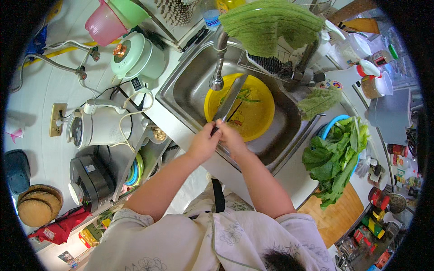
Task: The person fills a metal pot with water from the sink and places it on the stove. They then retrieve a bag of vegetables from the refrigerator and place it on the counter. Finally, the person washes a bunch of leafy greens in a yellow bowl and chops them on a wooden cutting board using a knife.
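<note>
Both hands meet at a long kitchen knife point(232, 96) whose blade points away over the sink. My left hand point(203, 142) is closed round its dark handle. Against it, my right hand point(231, 137) has its fingers on the knife where handle meets blade; some of those fingers are hidden. Beneath the blade, a round yellow basin point(268, 101) sits in the stainless steel sink point(188, 84). Long green vegetables, apparently chilli peppers point(250, 100), lie in the basin. Above its far rim hangs the spout of a pull-out faucet point(216, 83).
A green cloth point(271, 23) drapes beside the faucet, over a brush point(271, 64) in a wire rack. Right of the sink, leafy greens point(339, 159) overflow a blue basket point(327, 128) near a wooden cutting board point(334, 213). An electric kettle point(101, 123) and a light-green pot point(149, 61) stand left.
</note>
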Tool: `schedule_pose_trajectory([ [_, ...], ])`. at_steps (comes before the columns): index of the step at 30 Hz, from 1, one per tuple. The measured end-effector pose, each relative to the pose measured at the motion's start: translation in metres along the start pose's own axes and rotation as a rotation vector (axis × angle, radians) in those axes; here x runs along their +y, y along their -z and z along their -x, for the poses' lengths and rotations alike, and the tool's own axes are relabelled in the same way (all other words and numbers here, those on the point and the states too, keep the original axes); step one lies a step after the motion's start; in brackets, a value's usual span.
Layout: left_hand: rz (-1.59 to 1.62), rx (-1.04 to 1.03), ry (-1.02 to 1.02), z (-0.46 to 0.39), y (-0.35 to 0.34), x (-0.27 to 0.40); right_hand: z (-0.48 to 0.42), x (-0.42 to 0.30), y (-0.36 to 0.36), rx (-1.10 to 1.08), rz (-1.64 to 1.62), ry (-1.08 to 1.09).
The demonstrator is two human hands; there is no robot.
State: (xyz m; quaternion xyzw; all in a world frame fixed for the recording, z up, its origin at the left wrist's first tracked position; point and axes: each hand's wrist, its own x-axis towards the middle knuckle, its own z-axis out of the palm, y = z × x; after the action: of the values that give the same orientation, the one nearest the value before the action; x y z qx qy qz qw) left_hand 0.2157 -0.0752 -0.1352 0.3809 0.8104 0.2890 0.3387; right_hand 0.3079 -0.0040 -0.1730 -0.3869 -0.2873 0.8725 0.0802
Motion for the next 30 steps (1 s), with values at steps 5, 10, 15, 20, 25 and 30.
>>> schedule_pose_trajectory([
  [5, 0.753, -0.104, 0.406, 0.013, -0.006, 0.026, 0.001, -0.005, 0.009, 0.116, -0.089, -0.072],
  [10, 1.284, -0.079, 0.456, 0.005, 0.009, 0.017, -0.112, 0.043, 0.122, 0.597, 0.268, 0.063],
  [15, 1.251, 0.089, 0.32, -0.018, 0.011, -0.023, -0.148, 0.043, 0.158, 0.935, 0.677, 0.006],
  [20, 1.072, 0.165, 0.281, -0.056, 0.008, -0.05, -0.165, 0.063, 0.16, 0.723, -0.037, 0.086],
  [25, 1.11, 0.193, 0.289, -0.07, -0.004, -0.059, -0.071, -0.004, 0.04, -0.17, -0.477, 0.022],
  [30, 1.269, 0.241, 0.357, -0.081, -0.023, -0.027, -0.033, -0.024, 0.005, -0.017, 0.309, 0.497],
])
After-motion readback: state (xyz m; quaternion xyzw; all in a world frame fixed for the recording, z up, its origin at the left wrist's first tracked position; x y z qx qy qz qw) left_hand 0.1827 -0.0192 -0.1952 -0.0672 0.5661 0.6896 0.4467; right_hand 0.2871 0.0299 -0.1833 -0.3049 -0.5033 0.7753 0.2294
